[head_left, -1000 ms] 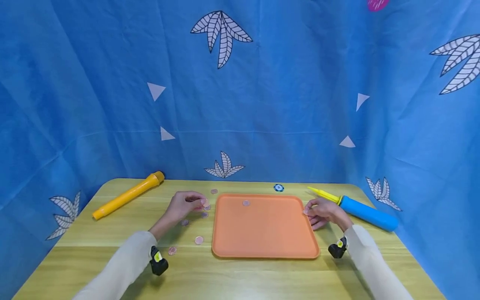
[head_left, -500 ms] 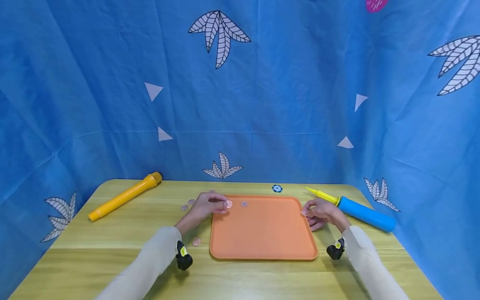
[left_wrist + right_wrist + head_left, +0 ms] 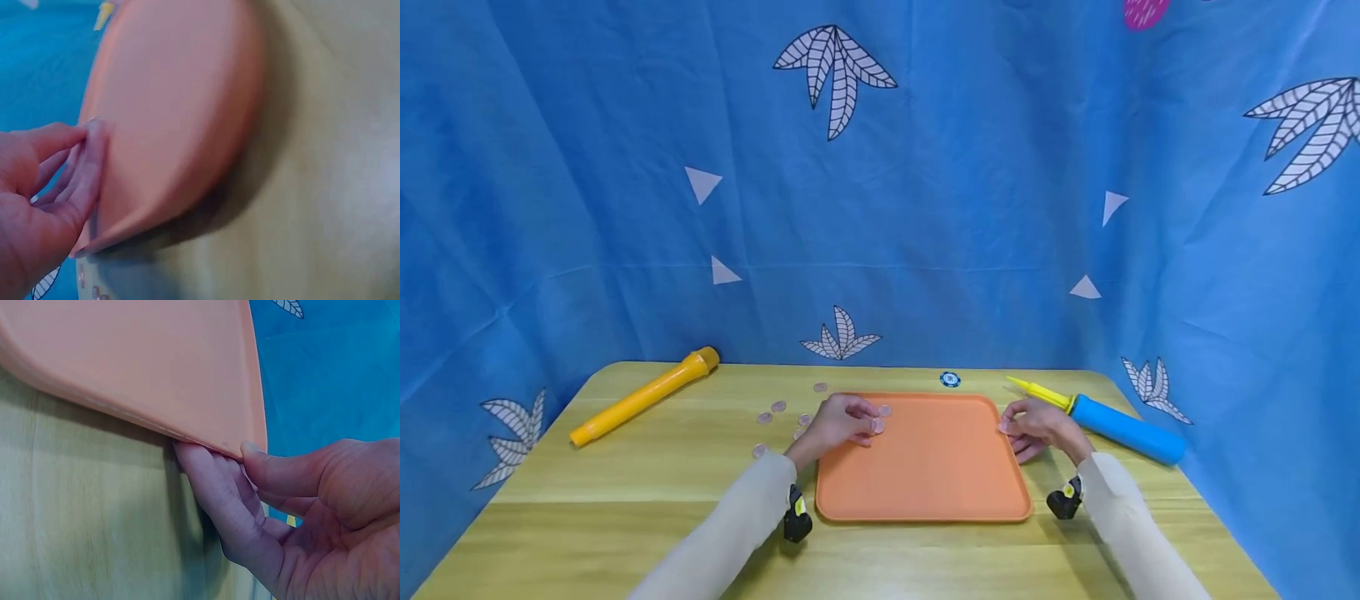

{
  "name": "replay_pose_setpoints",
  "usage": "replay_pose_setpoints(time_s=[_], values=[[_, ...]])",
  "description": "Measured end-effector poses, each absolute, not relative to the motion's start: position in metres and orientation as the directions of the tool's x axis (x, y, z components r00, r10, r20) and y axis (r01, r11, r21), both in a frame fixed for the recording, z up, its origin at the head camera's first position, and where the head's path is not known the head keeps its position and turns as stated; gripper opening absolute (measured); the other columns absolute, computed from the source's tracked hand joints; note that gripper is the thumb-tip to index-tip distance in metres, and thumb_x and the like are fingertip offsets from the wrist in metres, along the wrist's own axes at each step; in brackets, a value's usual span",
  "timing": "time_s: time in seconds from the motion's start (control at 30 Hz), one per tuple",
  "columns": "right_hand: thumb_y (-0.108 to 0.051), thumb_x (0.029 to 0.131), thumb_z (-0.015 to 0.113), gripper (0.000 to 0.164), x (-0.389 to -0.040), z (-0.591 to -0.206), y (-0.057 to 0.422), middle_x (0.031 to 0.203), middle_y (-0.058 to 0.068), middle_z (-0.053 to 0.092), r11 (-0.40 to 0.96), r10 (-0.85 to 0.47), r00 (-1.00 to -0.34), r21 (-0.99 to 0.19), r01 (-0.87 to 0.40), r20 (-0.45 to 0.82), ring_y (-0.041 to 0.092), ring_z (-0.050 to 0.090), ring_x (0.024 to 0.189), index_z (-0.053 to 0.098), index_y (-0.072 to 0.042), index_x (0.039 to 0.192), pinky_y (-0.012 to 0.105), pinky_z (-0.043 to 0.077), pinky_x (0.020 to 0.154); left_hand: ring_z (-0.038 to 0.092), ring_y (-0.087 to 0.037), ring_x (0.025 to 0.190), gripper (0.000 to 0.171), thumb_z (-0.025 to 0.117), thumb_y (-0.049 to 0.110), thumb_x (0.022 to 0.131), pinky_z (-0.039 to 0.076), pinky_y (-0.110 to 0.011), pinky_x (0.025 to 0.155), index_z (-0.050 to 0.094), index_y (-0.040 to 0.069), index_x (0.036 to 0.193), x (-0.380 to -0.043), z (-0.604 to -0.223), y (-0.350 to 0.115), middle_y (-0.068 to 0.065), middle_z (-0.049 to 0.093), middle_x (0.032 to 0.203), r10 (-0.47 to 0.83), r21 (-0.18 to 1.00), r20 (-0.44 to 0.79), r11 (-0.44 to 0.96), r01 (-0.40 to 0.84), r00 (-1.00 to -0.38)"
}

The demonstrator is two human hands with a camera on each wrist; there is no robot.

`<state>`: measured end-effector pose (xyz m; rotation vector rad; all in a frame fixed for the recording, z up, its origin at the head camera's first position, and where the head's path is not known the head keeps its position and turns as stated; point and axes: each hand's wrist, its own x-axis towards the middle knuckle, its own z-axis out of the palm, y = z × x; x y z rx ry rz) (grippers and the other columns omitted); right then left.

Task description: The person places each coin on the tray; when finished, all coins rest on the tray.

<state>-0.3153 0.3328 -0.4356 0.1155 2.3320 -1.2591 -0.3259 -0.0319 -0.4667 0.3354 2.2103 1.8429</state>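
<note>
Over the left part of an orange tray (image 3: 940, 467), my left hand (image 3: 841, 422) pinches a copper-coloured coin (image 3: 877, 426) between thumb and fingertips. Just behind it a second coin (image 3: 885, 411) lies on the tray. In the left wrist view the fingertips come together close over the tray surface, and little of the coin shows. My right hand (image 3: 1037, 427) grips the tray's right rim. The right wrist view has the thumb on top of the rim and the fingers (image 3: 212, 481) underneath it.
Several more coins (image 3: 764, 417) lie on the wooden table left of the tray. A yellow microphone-shaped tube (image 3: 643, 398) is at the back left. Behind the tray is a blue-and-white poker chip (image 3: 951, 379). A blue-and-yellow balloon pump (image 3: 1123, 427) lies beyond the right hand.
My left hand has carried the coin rightward from the coins on the table to over the tray. The right hand has kept its grip on the rim.
</note>
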Motion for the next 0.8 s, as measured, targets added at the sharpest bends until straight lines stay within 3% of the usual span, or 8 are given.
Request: replay_pose_setpoints(time_s=[0.4, 0.63, 0.8], values=[[-0.008, 0.106, 0.059, 0.01, -0.315, -0.434, 0.33, 0.075, 0.008, 0.066, 0.604, -0.148, -0.875, -0.743, 0.289, -0.461, 0.017, 0.07, 0.065, 0.058, 0.002, 0.107, 0.041, 0.065, 0.069, 0.078, -0.025, 0.074, 0.016, 0.078, -0.004, 0.089, 0.064, -0.033, 0.065, 0.074, -0.01, 0.103, -0.324, -0.472, -0.022, -0.019, 0.078, 0.095, 0.273, 0.98, -0.067, 0.197, -0.013, -0.96], [-0.01, 0.107, 0.06, 0.011, -0.315, -0.434, 0.332, 0.076, 0.008, 0.067, 0.6, -0.143, -0.875, -0.743, 0.296, -0.463, 0.017, 0.071, 0.065, 0.059, 0.002, 0.108, 0.041, 0.065, 0.069, 0.073, -0.015, 0.064, 0.009, 0.079, -0.004, 0.087, 0.063, -0.029, 0.061, 0.073, -0.004, 0.094, -0.323, -0.472, -0.014, -0.011, 0.071, 0.081, 0.216, 0.955, -0.086, 0.295, -0.019, -0.973], [-0.009, 0.107, 0.06, 0.012, -0.316, -0.434, 0.331, 0.077, 0.009, 0.067, 0.59, -0.155, -0.871, -0.751, 0.297, -0.466, 0.017, 0.071, 0.066, 0.059, 0.003, 0.109, 0.042, 0.066, 0.07, 0.07, -0.012, 0.06, 0.012, 0.083, 0.0, 0.087, 0.062, -0.028, 0.059, 0.072, -0.001, 0.093, -0.324, -0.474, -0.012, -0.009, 0.068, 0.082, 0.166, 0.941, -0.092, 0.338, -0.031, -0.982]])
